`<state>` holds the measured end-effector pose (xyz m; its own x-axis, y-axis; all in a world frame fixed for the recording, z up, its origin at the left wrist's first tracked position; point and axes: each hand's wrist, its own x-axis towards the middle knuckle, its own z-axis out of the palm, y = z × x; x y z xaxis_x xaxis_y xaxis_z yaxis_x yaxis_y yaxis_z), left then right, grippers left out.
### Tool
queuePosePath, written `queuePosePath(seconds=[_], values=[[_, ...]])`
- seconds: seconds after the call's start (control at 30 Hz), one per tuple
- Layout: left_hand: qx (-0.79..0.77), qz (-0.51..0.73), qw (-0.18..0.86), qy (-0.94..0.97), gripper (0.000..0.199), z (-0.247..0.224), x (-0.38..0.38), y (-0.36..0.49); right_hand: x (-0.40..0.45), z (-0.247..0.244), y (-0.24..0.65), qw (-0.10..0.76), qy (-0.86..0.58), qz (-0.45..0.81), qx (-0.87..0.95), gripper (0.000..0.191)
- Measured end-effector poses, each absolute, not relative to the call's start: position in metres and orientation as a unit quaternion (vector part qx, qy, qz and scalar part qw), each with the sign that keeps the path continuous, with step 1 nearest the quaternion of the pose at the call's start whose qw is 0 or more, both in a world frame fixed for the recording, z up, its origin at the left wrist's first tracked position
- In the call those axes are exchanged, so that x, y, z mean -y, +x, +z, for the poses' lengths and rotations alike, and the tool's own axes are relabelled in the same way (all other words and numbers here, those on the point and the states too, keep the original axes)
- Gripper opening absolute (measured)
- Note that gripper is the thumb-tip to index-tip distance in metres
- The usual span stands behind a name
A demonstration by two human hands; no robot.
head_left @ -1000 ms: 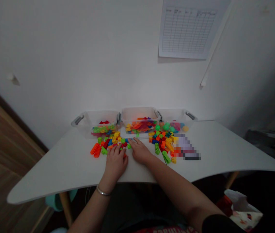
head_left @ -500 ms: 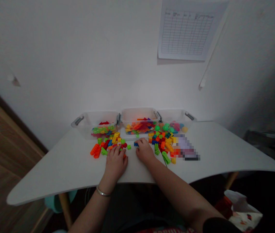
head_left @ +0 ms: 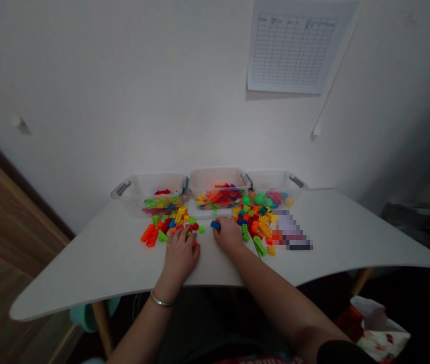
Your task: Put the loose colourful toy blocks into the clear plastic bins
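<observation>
Loose plastic building bricks (head_left: 149, 235) in orange, green, red, yellow and blue lie in two scattered heaps on the white table (head_left: 86, 268). My right hand (head_left: 230, 235) rests on the tabletop with its fingers closed around a small blue brick (head_left: 215, 226), whose near side they partly hide. My left hand (head_left: 180, 258) lies palm down at the front of the left heap, its fingers spread and touching bricks near a red brick (head_left: 195, 227). A metal bangle (head_left: 160, 301) circles my left wrist.
Several clear plastic bins with grey handles stand along the back edge: a left bin (head_left: 150, 194), a middle bin (head_left: 218, 177) and a right bin (head_left: 275, 179), holding bricks and coloured balls. A pixelated patch (head_left: 290, 230) covers something on the table. A printed chart (head_left: 292, 48) hangs on the wall.
My right hand has moved slightly to the right and towards me, with the blue brick now under its fingers. My left hand has stayed in place.
</observation>
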<state>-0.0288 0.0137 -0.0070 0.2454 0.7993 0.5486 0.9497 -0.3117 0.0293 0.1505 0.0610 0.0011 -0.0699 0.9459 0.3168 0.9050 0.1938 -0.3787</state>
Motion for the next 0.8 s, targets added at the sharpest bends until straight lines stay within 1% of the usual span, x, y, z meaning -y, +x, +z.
queuePosePath(seconds=[0.13, 0.27, 0.43, 0.53, 0.67, 0.73, 0.8], values=[[0.563, -0.242, 0.159, -0.774, 0.033, -0.006, -0.014, -0.029, -0.059, 0.004, 0.150, 0.225, -0.644, 0.024, 0.731, 0.029], [0.562, -0.245, 0.169, -0.771, 0.032, -0.008, -0.014, -0.029, -0.058, 0.005, 0.150, 0.233, -0.605, 0.026, 0.761, 0.032], [0.562, -0.245, 0.167, -0.772, 0.031, -0.009, -0.015, -0.029, -0.059, 0.004, 0.149, 0.232, -0.562, 0.025, 0.794, 0.029], [0.563, -0.250, 0.160, -0.771, 0.031, -0.009, -0.015, -0.029, -0.058, 0.002, 0.149, 0.285, -0.532, 0.051, 0.796, 0.034], [0.563, -0.245, 0.157, -0.773, 0.032, -0.008, -0.014, -0.028, -0.057, 0.003, 0.152, 0.405, -0.470, 0.127, 0.774, 0.042], [0.563, -0.242, 0.157, -0.775, 0.031, -0.007, -0.014, -0.028, -0.060, 0.008, 0.154, 0.461, -0.456, 0.135, 0.749, 0.038], [0.565, -0.240, 0.158, -0.774, 0.031, -0.007, -0.014, -0.028, -0.066, 0.019, 0.156, 0.516, -0.451, 0.113, 0.719, 0.029]])
